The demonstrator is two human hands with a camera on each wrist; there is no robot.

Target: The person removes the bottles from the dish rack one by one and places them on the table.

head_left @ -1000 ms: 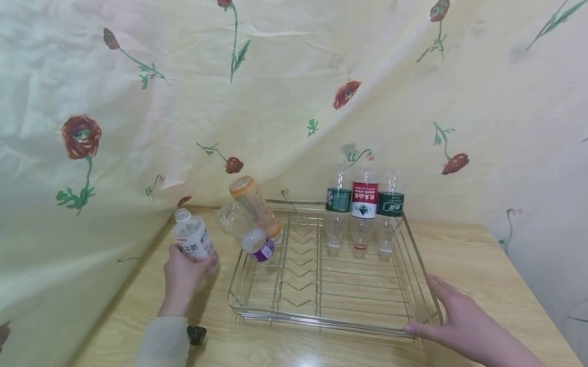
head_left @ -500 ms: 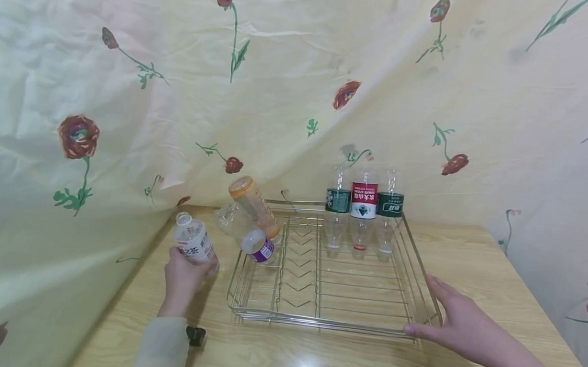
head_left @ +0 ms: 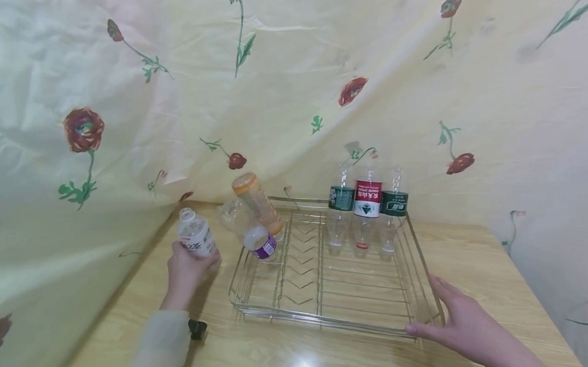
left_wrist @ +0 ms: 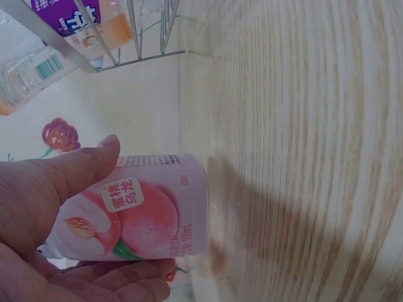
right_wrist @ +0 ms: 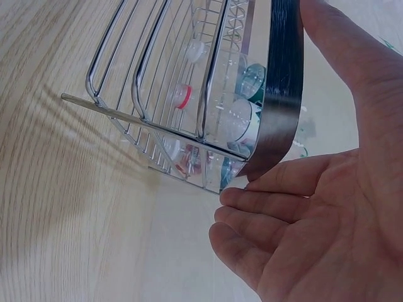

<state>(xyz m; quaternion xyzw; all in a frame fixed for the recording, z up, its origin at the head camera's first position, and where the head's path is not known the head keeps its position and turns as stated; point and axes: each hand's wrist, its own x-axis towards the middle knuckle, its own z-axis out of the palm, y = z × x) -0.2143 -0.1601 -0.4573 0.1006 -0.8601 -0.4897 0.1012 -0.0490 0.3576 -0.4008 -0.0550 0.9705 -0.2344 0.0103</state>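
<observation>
My left hand grips a clear plastic drink bottle left of the rack, its open neck pointing up. Peaches show on the bottle's pink label in the left wrist view, with thumb and fingers on opposite sides. At the front right corner of a wire dish rack, my right hand holds the frame, thumb on the front rail and fingers along the right side. The right wrist view shows the rack's flat metal rim between thumb and forefinger.
Upside-down bottles with green, red-and-white and dark green labels stand along the rack's back. An orange-tinted bottle and a purple-labelled bottle lean at its left. Floral cloth hangs behind the wooden table.
The head view has shifted slightly. Both hands, the peach drink bottle and the dish rack keep practically the same places.
</observation>
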